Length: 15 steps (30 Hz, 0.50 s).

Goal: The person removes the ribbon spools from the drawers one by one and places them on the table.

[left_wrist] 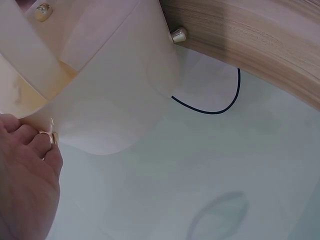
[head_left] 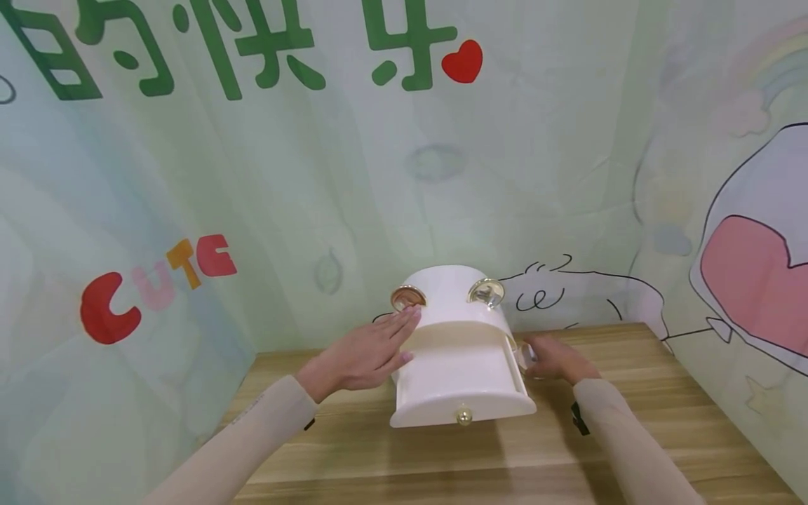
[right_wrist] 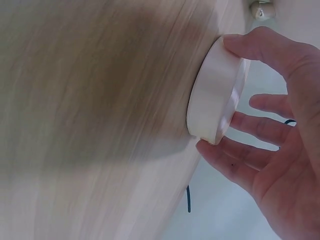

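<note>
A white drawer box (head_left: 447,294) with a rounded top stands on the wooden table, its front drawer (head_left: 457,375) pulled out by a gold knob (head_left: 463,416). Two round gold-rimmed pieces, a left one (head_left: 404,294) and a right one (head_left: 486,292), sit on top. With fingers extended, my left hand (head_left: 366,354) touches the box's upper left edge by the left piece; in the left wrist view its fingertips lie at the box edge. My right hand (right_wrist: 285,120) holds a white disc-shaped thing (right_wrist: 215,90) with a shiny face between thumb and fingers, on its edge beside the box.
The wooden table (head_left: 353,449) ends against a pale green printed backdrop (head_left: 303,175) at the back and sides. A small gold foot (left_wrist: 179,35) shows under the box in the left wrist view.
</note>
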Available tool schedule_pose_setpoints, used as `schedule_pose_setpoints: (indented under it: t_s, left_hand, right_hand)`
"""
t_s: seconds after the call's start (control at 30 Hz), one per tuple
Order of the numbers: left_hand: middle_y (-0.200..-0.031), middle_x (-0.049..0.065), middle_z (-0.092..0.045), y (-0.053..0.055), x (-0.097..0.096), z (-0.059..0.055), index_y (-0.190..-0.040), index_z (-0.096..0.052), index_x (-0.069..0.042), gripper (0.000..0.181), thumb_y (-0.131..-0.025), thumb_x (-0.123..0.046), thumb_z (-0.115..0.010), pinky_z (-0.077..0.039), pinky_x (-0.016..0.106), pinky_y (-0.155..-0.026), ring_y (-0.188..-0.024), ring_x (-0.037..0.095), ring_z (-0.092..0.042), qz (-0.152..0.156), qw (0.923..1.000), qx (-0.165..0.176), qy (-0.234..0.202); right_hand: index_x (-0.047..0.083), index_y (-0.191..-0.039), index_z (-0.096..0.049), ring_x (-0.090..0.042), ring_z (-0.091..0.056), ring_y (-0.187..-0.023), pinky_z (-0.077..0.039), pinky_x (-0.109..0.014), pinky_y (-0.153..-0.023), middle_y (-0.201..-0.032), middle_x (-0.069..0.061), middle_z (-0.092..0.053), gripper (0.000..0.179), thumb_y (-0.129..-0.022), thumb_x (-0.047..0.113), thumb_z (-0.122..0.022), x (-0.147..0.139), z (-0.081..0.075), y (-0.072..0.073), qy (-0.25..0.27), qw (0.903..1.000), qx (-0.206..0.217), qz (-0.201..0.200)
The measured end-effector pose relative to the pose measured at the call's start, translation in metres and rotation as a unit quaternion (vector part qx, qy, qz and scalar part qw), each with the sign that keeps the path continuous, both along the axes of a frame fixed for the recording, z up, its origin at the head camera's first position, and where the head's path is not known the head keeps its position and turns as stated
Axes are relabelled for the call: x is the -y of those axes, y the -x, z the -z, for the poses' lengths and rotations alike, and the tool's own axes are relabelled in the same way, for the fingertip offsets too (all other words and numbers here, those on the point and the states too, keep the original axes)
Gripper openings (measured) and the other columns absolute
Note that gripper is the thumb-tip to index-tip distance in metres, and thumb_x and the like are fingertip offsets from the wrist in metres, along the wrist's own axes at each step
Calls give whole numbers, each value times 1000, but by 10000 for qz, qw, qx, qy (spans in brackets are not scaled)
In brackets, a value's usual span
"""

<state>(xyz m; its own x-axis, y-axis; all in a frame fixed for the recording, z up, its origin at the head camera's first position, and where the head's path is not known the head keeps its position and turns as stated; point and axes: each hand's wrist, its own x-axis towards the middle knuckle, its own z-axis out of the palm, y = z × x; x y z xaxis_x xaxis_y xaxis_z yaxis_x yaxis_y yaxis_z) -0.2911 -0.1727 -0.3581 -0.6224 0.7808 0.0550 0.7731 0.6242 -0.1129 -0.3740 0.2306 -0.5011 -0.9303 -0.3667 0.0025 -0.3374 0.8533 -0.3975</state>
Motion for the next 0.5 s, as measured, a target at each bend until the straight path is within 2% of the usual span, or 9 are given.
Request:
schedule_pose_setpoints:
  t_s: [0.13, 0.37, 0.5]
  left_hand:
    - [-177, 15, -13, -1, -1, 0, -167, -14, 1, 68, -115, -40, -32, -26, 44, -134, -165, 28, -19, -12, 10000, 42, 11]
    - [-177, 15, -13, -1, -1, -2, -167, -14, 1, 68, -115, -39, -33, -26, 44, -134, -165, 28, -20, -16, 10000, 41, 9]
    - [-177, 15, -14, -2, -2, -3, -167, -14, 1, 69, -115, -40, -32, -26, 44, -134, -165, 28, -20, -55, 10000, 11, 23]
  right_hand:
    - [2, -117, -67, -21, -62, -82, -59, -43, -74, -95, -8, -70, 44, -79, 16, -86, 1, 3, -1, -10, 9999, 117, 85]
    - [-4, -130, -63, -27, -68, -97, -61, -53, -90, -116, -18, -72, 58, -81, 17, -85, -3, 5, 0, 105, 9995, 233, 182]
    - [-6, -131, -62, -28, -68, -98, -60, -55, -91, -116, -20, -72, 61, -81, 18, -87, -6, 0, -2, 190, 9996, 168, 96]
